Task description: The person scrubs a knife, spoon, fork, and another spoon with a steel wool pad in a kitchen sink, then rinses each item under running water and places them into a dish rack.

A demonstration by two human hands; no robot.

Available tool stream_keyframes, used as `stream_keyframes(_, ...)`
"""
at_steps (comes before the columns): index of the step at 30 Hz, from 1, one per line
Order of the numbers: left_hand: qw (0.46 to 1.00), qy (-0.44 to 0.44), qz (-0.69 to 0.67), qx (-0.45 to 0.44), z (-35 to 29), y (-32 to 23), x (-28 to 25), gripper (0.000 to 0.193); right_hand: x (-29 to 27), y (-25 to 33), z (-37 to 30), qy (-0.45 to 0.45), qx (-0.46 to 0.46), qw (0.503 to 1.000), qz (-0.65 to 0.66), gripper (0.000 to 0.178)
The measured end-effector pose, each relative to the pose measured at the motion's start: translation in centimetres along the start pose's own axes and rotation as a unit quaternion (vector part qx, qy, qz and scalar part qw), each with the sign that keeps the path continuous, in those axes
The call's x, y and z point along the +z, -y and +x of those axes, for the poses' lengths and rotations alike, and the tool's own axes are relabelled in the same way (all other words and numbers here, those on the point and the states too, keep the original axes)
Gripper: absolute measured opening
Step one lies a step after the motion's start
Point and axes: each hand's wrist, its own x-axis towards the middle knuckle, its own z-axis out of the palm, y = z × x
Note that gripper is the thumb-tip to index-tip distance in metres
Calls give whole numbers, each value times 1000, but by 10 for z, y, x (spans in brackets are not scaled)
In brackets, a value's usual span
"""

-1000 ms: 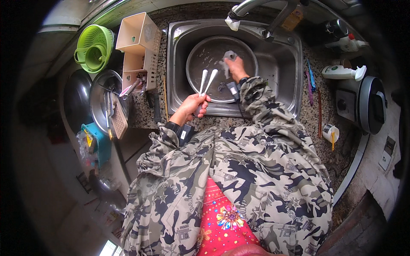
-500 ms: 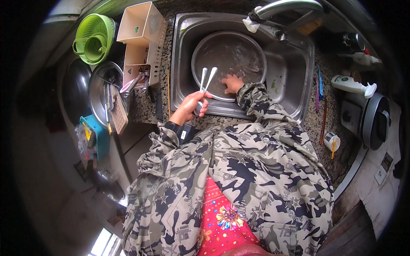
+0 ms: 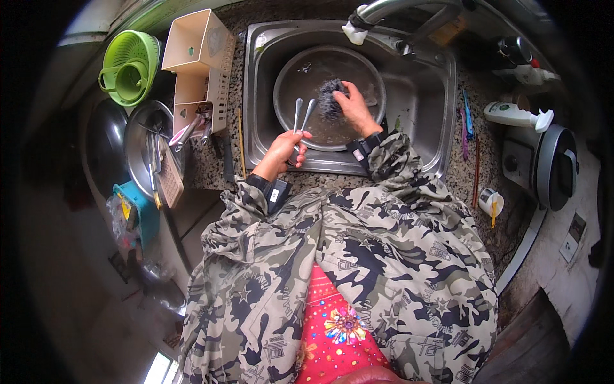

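My left hand [image 3: 286,152] is closed round a pair of metal spoons [image 3: 300,117] at the sink's near edge. Their handles point up and away from me; the bowl ends are mostly hidden by my fingers. Above the water in a round metal basin [image 3: 279,102], my right hand [image 3: 355,109] grips a grey steel-wool scrubber [image 3: 330,99]. The basin stands in a stainless steel sink [image 3: 422,118] and holds murky water.
A curved faucet [image 3: 384,14] arches over the sink's far side. Left of it stand a cream cutlery holder [image 3: 192,54], green baskets [image 3: 131,67] and a metal bowl [image 3: 137,144] with utensils. On the right are a white spray bottle [image 3: 511,115] and a small white tub [image 3: 490,201].
My right hand has come up out of the basin water, now with the steel-wool scrubber in it. My left hand still holds the spoons. The whole view has shifted slightly.
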Motion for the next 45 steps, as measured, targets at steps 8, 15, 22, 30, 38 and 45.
stream_keyframes(8, 999, -33, 19, 4, -4, -8, 12, 22, 53, 23, -33, -10, -187, 951, -245, 56)
stream_keyframes(15, 1000, -31, 0, 3, -3, -16, 5, 22, 69, 20, -30, -37, -192, 949, -249, 55)
stream_keyframes(22, 1000, 16, 17, 11, -11, -12, 12, 23, 57, 17, -16, -143, -218, 933, -248, 53)
stream_keyframes(30, 1000, 22, -10, -9, -7, -12, 8, 22, 51, 4, -17, -121, -286, 907, -283, 53)
stream_keyframes(38, 994, 84, -62, 25, -15, -18, -3, 23, 23, 38, 5, -168, -212, 940, -209, 52)
stream_keyframes(45, 998, 55, -6, 19, -12, -20, 4, 20, 53, 68, -45, 87, -279, 912, -287, 53)
